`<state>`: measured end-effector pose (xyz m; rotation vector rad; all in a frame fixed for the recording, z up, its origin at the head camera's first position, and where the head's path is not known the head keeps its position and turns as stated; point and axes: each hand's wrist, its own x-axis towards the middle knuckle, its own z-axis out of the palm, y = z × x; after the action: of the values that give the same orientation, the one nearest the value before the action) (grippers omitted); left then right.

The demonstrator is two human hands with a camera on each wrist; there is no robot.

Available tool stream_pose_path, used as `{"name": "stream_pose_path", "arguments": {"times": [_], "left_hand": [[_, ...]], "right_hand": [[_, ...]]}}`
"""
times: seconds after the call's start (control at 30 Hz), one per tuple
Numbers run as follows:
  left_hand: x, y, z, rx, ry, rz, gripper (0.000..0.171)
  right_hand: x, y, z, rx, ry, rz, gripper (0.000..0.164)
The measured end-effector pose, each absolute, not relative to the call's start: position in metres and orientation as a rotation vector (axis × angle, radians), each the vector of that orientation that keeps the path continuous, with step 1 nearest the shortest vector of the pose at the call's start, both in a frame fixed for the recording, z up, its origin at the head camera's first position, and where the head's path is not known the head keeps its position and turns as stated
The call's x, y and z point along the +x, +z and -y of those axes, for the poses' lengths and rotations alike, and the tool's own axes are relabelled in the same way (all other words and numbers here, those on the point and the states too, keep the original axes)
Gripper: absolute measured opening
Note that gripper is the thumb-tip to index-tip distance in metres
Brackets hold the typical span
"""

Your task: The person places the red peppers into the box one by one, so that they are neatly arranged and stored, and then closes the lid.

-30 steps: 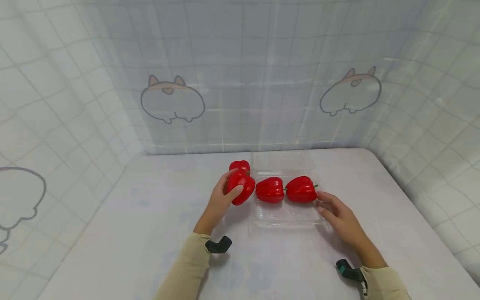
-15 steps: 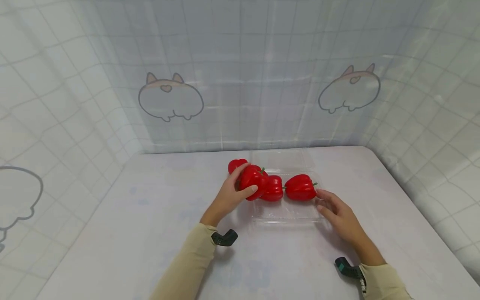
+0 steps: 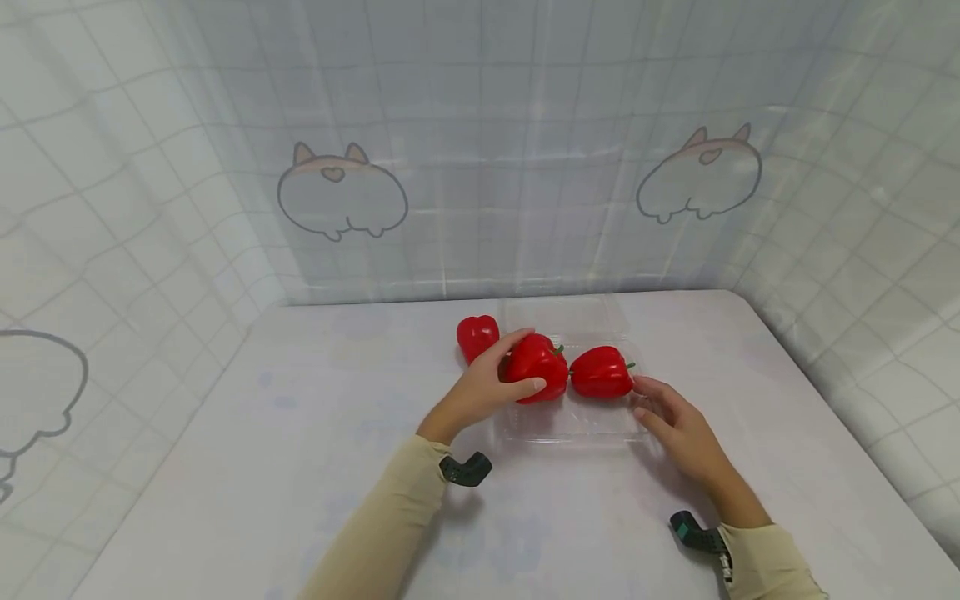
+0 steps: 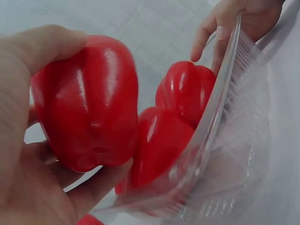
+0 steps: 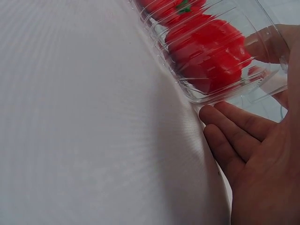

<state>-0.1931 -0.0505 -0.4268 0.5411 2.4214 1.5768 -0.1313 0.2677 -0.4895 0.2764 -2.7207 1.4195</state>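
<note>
My left hand (image 3: 482, 392) grips a red bell pepper (image 3: 542, 371) above the left part of a clear plastic container (image 3: 581, 427). Below it in the container lies another bell pepper (image 4: 161, 140), hidden from the head view by the held one. A further bell pepper (image 3: 602, 372) rests on its side at the container's right, its green stem pointing right. At the right wall my right hand (image 3: 686, 433) pinches the container's rim, with a digit inside and other fingers outside, as the right wrist view shows.
One more red bell pepper (image 3: 477, 335) lies on the white table (image 3: 300, 467), left of the container near the back. The container's clear lid (image 3: 562, 315) is folded back toward the wall. A patterned curtain (image 3: 480, 167) surrounds the table on the far side and both flanks.
My left hand has carried its bell pepper rightward, from beside the container to over its left part, and turned it so the stem shows. The right hand has stayed at the container's rim.
</note>
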Motion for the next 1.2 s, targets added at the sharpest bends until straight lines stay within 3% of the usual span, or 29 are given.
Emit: {"name": "stream_pose_path", "arguments": {"times": [0.37, 0.87, 1.2], "left_hand": [[-0.186, -0.427, 0.027, 0.648, 1.521, -2.445, 0.077], [-0.176, -0.424, -0.001, 1.0, 1.169, -2.675, 0.082], [-0.172, -0.425, -0.01, 1.064, 1.027, -2.711, 0.085]], "right_hand": [[-0.132, -0.49, -0.269, 0.29, 1.405, 2.721, 0.05], [-0.133, -0.488, -0.269, 0.303, 1.395, 2.7, 0.05], [-0.132, -0.489, -0.269, 0.308, 1.383, 2.697, 0.053]]}}
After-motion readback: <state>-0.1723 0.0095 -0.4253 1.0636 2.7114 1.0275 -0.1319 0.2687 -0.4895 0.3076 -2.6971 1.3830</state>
